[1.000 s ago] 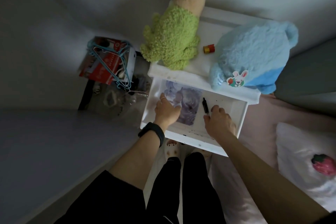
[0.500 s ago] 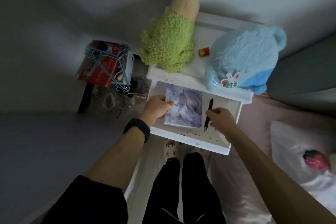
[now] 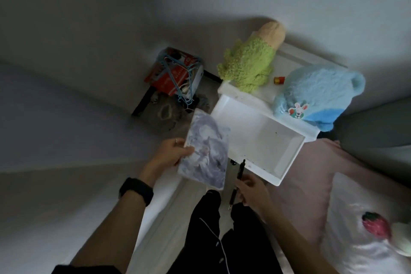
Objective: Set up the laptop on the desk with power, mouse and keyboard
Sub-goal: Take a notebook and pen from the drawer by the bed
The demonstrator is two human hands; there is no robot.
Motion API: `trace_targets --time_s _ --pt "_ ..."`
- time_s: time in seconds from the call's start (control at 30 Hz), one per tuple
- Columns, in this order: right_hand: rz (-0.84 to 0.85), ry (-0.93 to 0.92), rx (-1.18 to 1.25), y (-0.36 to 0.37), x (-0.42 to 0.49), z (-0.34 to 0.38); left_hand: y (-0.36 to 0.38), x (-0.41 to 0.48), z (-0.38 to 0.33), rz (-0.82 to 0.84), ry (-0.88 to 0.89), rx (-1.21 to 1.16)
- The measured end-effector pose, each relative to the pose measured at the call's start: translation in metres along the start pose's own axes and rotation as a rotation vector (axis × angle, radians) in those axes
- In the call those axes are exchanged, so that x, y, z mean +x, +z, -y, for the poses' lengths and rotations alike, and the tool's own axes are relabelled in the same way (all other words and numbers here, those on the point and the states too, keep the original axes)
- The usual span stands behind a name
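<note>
Left hand: the left hand [image 3: 171, 154] grips a pale illustrated book [image 3: 205, 151] by its left edge, thumb on the cover, fingers curled shut behind it; the book is lifted clear of the drawer, just left of it and tilted.
Right hand: the right hand [image 3: 252, 191] is closed around a black pen [image 3: 237, 182]; the pen runs nearly upright through the fingers, its top end poking out above them and its tip showing below, in front of the drawer's near edge.
Drawer: the white drawer [image 3: 289, 162] stands pulled open, its inside bare white.
Nightstand top: behind the drawer, a green plush [image 3: 249, 62] lies at the left, a blue plush [image 3: 318, 93] at the right, and a small red thing [image 3: 279, 80] between them.
Left of drawer: a red box [image 3: 171, 78] with blue hangers [image 3: 178, 82] on it, on the floor.
Right of drawer: a pink bed [image 3: 311, 184] with a white pillow [image 3: 355, 218].
Laptop, mouse, keyboard: I cannot tell where they are; the view does not show them.
Wrist: a black band [image 3: 136, 190] sits on the left wrist.
</note>
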State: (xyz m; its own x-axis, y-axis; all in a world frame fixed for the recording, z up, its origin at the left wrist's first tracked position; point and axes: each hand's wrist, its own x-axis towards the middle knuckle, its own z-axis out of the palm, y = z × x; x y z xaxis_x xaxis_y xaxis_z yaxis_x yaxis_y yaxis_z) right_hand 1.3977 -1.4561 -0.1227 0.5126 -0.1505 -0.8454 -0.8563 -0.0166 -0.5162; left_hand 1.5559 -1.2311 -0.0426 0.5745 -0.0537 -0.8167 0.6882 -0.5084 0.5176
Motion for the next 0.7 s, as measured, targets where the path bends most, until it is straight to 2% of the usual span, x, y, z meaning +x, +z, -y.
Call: trace_targets --time_s 0.13,0.27,0.33,0.4,0.5,0.6,0.7 --pt "0.042 0.007 -0.192 0.015 0.012 -0.032 0.007 -0.056 0.064 -0.235 -0.022 -0.207" --pt "0.037 0.063 -0.081 0.024 0.027 -0.043 0.032 -0.086 0.112 -0.438 -0.088 -0.319" --pt "-0.007 0.115 0.1 0.03 0.028 -0.035 0.045 -0.087 0.126 -0.473 -0.115 -0.37" --pt "-0.038 0.155 0.382 0.035 0.038 -0.036 0.057 -0.085 0.136 -0.48 -0.123 -0.397" --pt "-0.072 0.236 0.724 0.044 0.055 -0.034 0.071 -0.076 0.146 -0.466 -0.125 -0.322" --pt "-0.093 0.288 0.915 0.047 0.064 -0.025 0.077 -0.075 0.149 -0.469 -0.122 -0.221" --pt "-0.11 0.3 0.983 0.05 0.069 -0.012 0.071 -0.073 0.148 -0.473 -0.099 -0.204"
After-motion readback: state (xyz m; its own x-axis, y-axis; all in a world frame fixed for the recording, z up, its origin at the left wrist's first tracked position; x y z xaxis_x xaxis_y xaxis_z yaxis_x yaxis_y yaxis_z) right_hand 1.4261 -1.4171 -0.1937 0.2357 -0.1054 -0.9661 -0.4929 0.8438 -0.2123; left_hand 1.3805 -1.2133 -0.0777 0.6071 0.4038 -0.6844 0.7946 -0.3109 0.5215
